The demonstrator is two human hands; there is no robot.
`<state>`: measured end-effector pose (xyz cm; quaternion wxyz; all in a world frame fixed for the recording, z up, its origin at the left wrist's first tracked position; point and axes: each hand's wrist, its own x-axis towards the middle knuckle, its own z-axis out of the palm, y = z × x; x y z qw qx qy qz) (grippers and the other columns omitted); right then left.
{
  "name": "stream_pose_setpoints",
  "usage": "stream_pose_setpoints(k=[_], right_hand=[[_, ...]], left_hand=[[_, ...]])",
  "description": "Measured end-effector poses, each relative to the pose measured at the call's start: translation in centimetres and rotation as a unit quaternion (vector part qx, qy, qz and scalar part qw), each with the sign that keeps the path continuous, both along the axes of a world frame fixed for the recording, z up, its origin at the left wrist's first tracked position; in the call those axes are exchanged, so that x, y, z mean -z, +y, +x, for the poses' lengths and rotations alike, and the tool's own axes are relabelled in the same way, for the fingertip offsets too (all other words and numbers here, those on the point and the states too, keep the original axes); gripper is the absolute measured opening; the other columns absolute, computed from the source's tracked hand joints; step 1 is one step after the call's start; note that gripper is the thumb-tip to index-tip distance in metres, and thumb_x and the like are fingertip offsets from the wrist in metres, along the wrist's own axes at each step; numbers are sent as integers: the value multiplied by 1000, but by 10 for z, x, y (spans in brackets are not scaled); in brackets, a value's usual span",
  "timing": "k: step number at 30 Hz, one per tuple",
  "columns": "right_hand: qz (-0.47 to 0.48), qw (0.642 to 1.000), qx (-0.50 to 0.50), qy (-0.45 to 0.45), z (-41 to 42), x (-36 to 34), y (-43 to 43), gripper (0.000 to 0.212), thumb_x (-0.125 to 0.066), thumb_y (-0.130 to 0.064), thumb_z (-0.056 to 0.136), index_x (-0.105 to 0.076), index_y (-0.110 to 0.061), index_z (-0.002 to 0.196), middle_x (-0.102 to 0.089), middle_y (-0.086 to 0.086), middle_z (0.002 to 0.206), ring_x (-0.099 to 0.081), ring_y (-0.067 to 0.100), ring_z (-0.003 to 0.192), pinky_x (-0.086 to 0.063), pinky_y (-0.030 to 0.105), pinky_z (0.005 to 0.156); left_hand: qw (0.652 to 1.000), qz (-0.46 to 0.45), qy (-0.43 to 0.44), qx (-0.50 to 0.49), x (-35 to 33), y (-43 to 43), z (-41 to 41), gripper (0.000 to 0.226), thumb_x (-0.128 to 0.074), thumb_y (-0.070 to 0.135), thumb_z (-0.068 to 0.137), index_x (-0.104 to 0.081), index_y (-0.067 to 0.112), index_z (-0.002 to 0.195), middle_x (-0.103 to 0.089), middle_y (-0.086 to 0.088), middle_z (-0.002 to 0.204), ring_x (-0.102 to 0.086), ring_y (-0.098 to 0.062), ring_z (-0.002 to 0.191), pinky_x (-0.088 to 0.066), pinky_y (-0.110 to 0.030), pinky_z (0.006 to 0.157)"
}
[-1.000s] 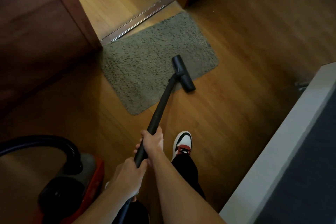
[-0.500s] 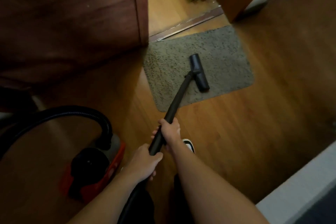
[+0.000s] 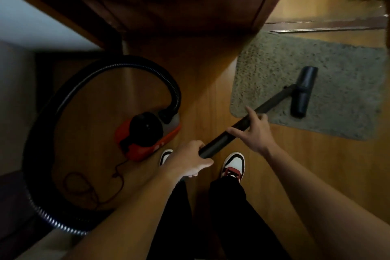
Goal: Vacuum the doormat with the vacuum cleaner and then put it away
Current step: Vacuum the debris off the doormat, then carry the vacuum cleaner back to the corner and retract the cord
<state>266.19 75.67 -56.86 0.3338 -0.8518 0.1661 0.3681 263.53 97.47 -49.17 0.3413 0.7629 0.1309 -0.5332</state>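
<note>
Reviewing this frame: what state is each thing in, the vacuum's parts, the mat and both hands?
Doormat: flat on the floor beside the threshold.
Floor head: resting on the doormat.
Left hand: grips the wand's near end.
Right hand: fingers spread, resting on the wand.
Canister: on the floor, hose attached.
Hose: looped in a wide arc.
Cord: loose coils on the floor.

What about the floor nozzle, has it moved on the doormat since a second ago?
Yes, slightly. The floor nozzle overhung the near edge of the doormat; now it lies wholly on the mat, further toward the door threshold.
</note>
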Motion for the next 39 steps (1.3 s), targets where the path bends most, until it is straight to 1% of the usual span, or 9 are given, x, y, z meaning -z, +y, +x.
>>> stream_pose_setpoints(k=[5,9,12,15,18,22,29,32,39], right_hand=[[171,924,-341,2,25,-19,27,81,-77,-68,74,-54,-31,142,-55,-3,127,-51,17,120,-46,39,103],[173,862,-477,15,23,-4,67,68,-82,-63,70,-64,-33,128,-69,-10,110,-62,13,103,-50,38,92],[213,871,-442,33,25,5,87,49,-88,-43,74,-72,-27,118,-75,-8,102,-69,9,95,-57,43,85],[232,879,-417,26,25,11,103,43,-89,-36,75,-74,-27,115,-76,-8,102,-70,8,96,-59,43,88],[239,887,-395,18,22,13,117,41,-89,-27,76,-74,-25,114,-75,-11,104,-69,2,99,-58,35,91],[252,890,-379,-6,22,8,144,41,-89,-28,76,-69,-40,110,-74,-14,104,-68,-3,98,-56,26,86],[244,900,-336,-132,24,12,206,35,-85,-29,74,-72,-20,105,-63,-20,84,-64,-13,72,-47,7,57],[249,912,-288,-153,31,19,231,34,-85,-14,78,-59,-35,80,-57,-16,72,-62,-4,61,-42,8,51],[221,913,-256,-228,43,43,288,26,-86,-17,80,-68,-24,97,-69,-5,83,-67,0,71,-49,11,55]], left_hand=[[1000,-7,16,-22,2,10,5,27,-73,33,86,-60,15,102,-71,-10,83,-65,-13,54,-49,-24,48],[999,17,8,-37,8,29,5,32,-77,31,78,-68,6,95,-75,-17,83,-74,-22,66,-53,-28,55],[999,39,-18,-17,7,51,-2,31,-78,37,76,-66,16,95,-75,-7,85,-73,-21,71,-63,-40,69],[985,94,-139,41,-8,72,-18,38,-76,42,76,-59,29,108,-69,10,100,-67,-11,87,-60,-40,75],[961,46,-266,-54,-32,90,-42,47,-75,34,82,-56,28,125,-59,14,120,-58,-1,109,-53,-27,92],[913,-25,-345,-217,-49,114,-84,38,-79,21,82,-64,18,116,-63,11,114,-61,0,108,-52,-16,91],[869,-50,-277,-406,5,161,-149,19,-75,23,85,-66,23,102,-69,13,103,-67,-7,98,-57,-31,86],[867,-21,-232,-442,48,182,-158,20,-73,30,87,-64,25,103,-68,10,106,-65,-5,98,-55,-37,92],[878,97,-215,-417,130,225,-147,59,-64,64,76,-60,24,120,-58,12,116,-59,-8,108,-52,-33,93]])
